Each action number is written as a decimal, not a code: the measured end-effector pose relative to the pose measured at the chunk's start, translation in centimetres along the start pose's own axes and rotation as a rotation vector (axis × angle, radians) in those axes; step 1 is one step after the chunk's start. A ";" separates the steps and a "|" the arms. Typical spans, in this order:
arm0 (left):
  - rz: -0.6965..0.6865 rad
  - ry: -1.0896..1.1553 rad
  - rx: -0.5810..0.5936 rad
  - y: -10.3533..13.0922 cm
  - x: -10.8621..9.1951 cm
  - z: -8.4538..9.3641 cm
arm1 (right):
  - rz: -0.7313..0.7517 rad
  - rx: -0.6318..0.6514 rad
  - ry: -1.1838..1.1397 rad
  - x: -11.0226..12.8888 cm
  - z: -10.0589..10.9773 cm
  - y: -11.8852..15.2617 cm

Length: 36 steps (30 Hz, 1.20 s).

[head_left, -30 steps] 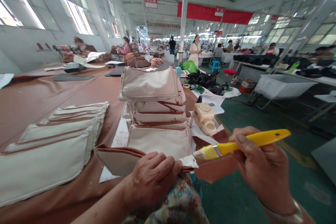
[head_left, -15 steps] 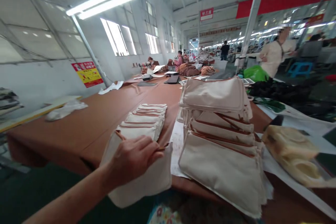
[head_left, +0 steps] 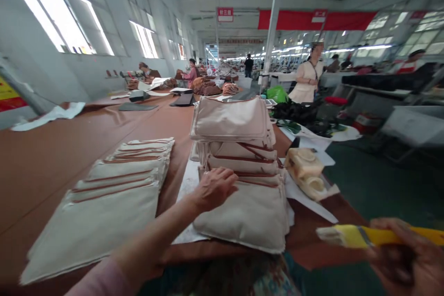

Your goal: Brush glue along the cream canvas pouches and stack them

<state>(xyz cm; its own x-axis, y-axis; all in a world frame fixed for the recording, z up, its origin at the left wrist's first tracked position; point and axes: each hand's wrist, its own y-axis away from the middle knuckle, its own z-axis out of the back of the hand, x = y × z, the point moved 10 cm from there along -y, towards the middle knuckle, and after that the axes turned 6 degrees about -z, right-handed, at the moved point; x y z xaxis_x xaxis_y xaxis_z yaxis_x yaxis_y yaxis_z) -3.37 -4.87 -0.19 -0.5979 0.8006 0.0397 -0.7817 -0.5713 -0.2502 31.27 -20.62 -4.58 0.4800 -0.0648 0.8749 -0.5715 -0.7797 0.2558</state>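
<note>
My left hand (head_left: 217, 188) is over the upper left corner of the front cream fabric pouch (head_left: 246, 217) in the right pile. Its fingers are loosely bent and appear to rest on the cloth, their tips partly hidden. At the right edge, my right hand (head_left: 405, 254) is closed round the yellow handle of a brush (head_left: 350, 236), pale bristles pointing left. On the left, a fanned row of cream pouches (head_left: 114, 212) with brown-edged tops lies overlapped on the brown-covered table (head_left: 45, 166). More pouches (head_left: 231, 120) are stacked high behind my left hand.
A yellowish, glue-stained container (head_left: 305, 169) with a round opening stands right of the pile. White paper (head_left: 187, 185) lies under the pile. Black material (head_left: 294, 111) and a green bag (head_left: 277, 94) sit farther back. A person in a cream top (head_left: 308, 78) stands beyond.
The pouch my left hand held now lies at the front of the left row. That hand has moved right to the other pile. My right hand with the brush has come into view.
</note>
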 end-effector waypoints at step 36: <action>0.085 1.138 0.187 -5.8 -11.6 -1.1 | 0.617 0.186 0.492 4.2 -7.4 1.3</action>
<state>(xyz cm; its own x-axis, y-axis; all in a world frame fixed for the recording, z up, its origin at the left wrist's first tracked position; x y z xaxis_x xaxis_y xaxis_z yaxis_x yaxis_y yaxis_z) 8.22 -10.64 -0.23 -0.2179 0.4034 -0.8887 -0.8174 -0.5730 -0.0596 27.63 -17.31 2.42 -0.2579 -0.2690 0.9280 -0.4972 -0.7866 -0.3662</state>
